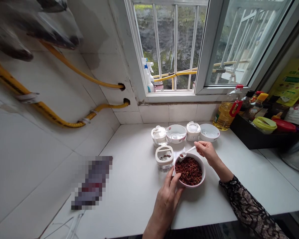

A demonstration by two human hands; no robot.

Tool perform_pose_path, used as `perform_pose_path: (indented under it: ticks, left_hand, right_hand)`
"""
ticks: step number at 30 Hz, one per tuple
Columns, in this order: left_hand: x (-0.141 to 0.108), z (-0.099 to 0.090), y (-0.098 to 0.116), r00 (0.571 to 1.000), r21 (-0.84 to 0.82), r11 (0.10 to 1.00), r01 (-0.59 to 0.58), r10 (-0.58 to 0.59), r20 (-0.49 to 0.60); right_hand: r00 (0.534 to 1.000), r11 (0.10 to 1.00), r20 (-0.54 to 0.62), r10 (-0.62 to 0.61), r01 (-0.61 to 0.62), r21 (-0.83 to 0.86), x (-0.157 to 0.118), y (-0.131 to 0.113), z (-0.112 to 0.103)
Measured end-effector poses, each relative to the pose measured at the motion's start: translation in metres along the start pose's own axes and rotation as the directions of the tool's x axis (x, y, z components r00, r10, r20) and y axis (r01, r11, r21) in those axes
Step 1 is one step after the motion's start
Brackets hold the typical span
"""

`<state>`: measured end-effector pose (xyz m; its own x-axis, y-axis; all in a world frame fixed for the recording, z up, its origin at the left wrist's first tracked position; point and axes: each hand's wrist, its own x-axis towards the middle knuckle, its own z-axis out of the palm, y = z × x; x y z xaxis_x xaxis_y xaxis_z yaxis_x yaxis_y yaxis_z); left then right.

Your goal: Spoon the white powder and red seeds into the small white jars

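Left hand [166, 202] grips rim of bowl of dried red peppercorns [189, 186] on white surface [139, 186] | right hand [206, 151] pinches white spoon [189, 150] loaded with grains | bowl nearly full | open clear jar [164, 148] just beside, few grains inside

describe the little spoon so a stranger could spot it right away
Below the window, on the white counter, find the white bowl of dark red peppercorns. Just above its far rim sits a small white spoon, held in the right hand. It is the one spoon held in a hand, with a few red grains in its scoop.
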<state>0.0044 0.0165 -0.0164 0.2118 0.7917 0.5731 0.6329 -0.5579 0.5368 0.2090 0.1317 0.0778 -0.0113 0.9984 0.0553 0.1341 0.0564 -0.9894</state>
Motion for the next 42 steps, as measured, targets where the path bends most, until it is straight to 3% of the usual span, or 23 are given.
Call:
perform_pose_path:
  ticks: [4,7,9,11,13,15,19,21,24,29,35,42]
  left_hand:
    - [0.003,-0.003,0.003,1.000,-0.001,1.000,-0.004,0.004,0.001]
    - [0.007,-0.010,0.005,0.999,0.034,0.999,-0.024,0.023,0.027]
    - [0.009,-0.014,0.006,0.998,0.053,0.998,-0.042,0.040,0.042]
    - [0.010,-0.016,0.007,0.998,0.060,0.997,-0.055,0.052,0.037]
    - [0.010,-0.016,0.007,0.998,0.056,0.997,-0.055,0.053,0.033]
    - [0.009,-0.013,0.007,0.999,0.037,0.998,-0.046,0.046,0.012]
    - [0.004,-0.006,0.004,1.000,-0.045,0.999,0.007,-0.006,0.011]
    - [0.002,-0.004,0.003,0.999,-0.079,0.996,0.032,-0.029,0.029]
    - [0.000,-0.003,0.001,0.999,-0.104,0.994,0.039,-0.038,0.018]
    - [0.001,-0.004,0.002,0.999,-0.111,0.993,0.033,-0.032,0.007]
    - [0.001,-0.003,0.001,1.000,-0.095,0.995,0.018,-0.017,0.011]
    - [0.005,-0.007,0.004,1.000,-0.082,0.996,-0.023,0.022,-0.009]
  right_hand:
    - [0.997,0.997,-0.032,-0.069,0.070,0.018,-0.005,-0.010,0.014]
    - [0.965,0.965,-0.073,-0.252,0.245,-0.094,-0.013,-0.019,0.028]
    - [0.896,0.868,-0.034,-0.444,0.419,-0.267,-0.019,-0.023,0.037]
    - [0.788,0.685,0.111,-0.606,0.587,-0.432,-0.023,-0.024,0.044]
    - [0.693,0.523,0.248,-0.677,0.689,-0.502,-0.025,-0.025,0.045]
    - [0.665,0.481,0.259,-0.700,0.708,-0.517,-0.024,-0.026,0.040]
    - [0.737,0.617,0.049,-0.674,0.599,-0.510,-0.018,-0.028,0.013]
    - [0.783,0.661,0.064,-0.619,0.563,-0.496,-0.014,-0.027,-0.003]
    - [0.823,0.659,0.153,-0.546,0.535,-0.529,-0.012,-0.021,-0.016]
    - [0.872,0.666,0.254,-0.419,0.485,-0.567,-0.014,-0.011,-0.006]
    - [0.940,0.796,0.191,-0.283,0.341,-0.501,-0.013,-0.010,-0.003]
    - [0.945,0.812,0.210,-0.250,0.323,-0.487,-0.013,-0.008,-0.001]
